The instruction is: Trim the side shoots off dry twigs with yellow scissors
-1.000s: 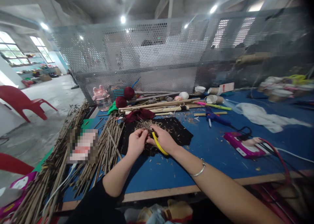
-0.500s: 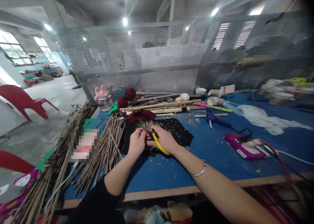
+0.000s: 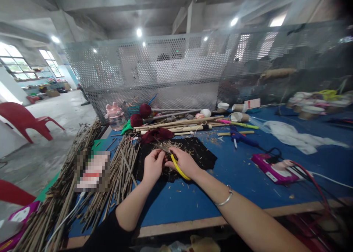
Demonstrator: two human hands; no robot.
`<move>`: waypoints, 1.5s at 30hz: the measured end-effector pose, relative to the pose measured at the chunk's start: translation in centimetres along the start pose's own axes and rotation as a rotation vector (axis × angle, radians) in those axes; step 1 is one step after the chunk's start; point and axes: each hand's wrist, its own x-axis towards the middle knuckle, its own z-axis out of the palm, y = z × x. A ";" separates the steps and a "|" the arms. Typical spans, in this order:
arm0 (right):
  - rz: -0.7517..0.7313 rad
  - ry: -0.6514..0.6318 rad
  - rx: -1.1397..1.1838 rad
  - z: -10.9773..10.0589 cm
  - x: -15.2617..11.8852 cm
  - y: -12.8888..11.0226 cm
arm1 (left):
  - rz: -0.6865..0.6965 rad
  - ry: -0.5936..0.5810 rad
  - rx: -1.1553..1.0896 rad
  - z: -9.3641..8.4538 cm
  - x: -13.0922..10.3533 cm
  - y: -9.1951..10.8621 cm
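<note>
My right hand (image 3: 182,163) is closed round a pair of scissors (image 3: 178,166) with yellow handles, the metal blades pointing up and to the left. Beside the blades my left hand (image 3: 153,164) is pinched, thumb against fingers; whatever is in the pinch is too small or hidden to name. Both hands are over a black cloth (image 3: 205,154) strewn with small cut bits of stem (image 3: 190,143). A dark red cloth (image 3: 157,135) lies just beyond the blades. Left of my left hand lies a pile of dry brown sticks (image 3: 124,167).
A blue glue gun (image 3: 238,137) and a purple power strip (image 3: 271,169) with cables are on the right of the blue table (image 3: 193,204). Bamboo sticks (image 3: 179,127) and dark red balls (image 3: 145,110) lie along the back, before a perforated metal screen (image 3: 154,71). Long dry twigs (image 3: 66,178) overhang the left edge.
The whole view has shifted slightly, with the table contents a little lower in the picture. My hands stay close together over the black cloth, the scissors still in my right.
</note>
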 end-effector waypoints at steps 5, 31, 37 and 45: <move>0.029 0.018 -0.021 -0.1 -0.1 -0.2 | -0.015 -0.012 -0.060 0.0 0.1 -0.3; 0.059 0.022 0.005 -0.3 -0.2 -0.1 | -0.064 -0.038 -0.267 0.0 -0.1 0.1; -0.001 0.008 -0.032 -0.9 -0.2 -0.3 | -0.102 0.049 -0.205 -0.1 0.2 0.0; 0.015 -0.055 -0.042 -1.2 -0.2 -0.1 | 0.071 0.090 0.094 -0.5 0.2 -0.1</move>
